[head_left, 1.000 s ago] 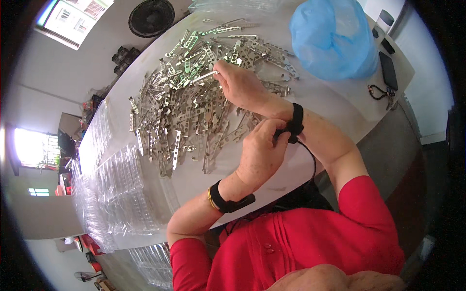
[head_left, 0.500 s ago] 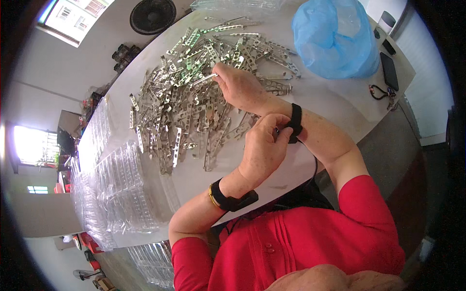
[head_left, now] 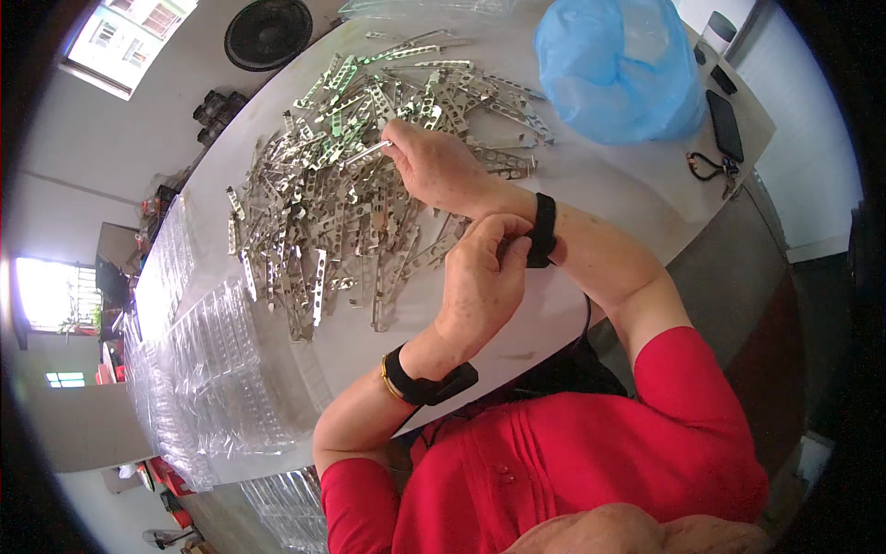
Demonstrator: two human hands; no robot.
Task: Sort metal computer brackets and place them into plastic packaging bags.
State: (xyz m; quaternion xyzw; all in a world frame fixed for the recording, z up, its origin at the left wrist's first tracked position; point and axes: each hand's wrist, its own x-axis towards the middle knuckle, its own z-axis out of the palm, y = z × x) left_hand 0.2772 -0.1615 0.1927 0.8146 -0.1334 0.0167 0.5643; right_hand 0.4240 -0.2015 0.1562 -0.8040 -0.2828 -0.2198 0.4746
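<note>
My right hand (head_left: 438,171) is closed around a thin, shiny metal strip (head_left: 369,151), which sticks out past the fingertips over a pile of perforated metal strips (head_left: 341,208). A black wrist strap (head_left: 543,226) circles my right wrist. My left hand (head_left: 484,286) is curled against it, thumb and fingers pinching at its near edge, where a dark part shows between them. On my left wrist are another black strap with a dark box (head_left: 448,385) and a gold-coloured band (head_left: 388,379).
Stacked clear plastic trays (head_left: 226,369) cover the table's left side. A large blue plastic bag (head_left: 618,78) stands at the far right, near a phone (head_left: 724,127) and keys on a cord (head_left: 724,168). A black fan (head_left: 268,35) is beyond the table's far edge.
The whole scene has shifted slightly left in view. Both hands keep nearly the same pose, the left still at the right wrist's strap and the right still holding the strip.
</note>
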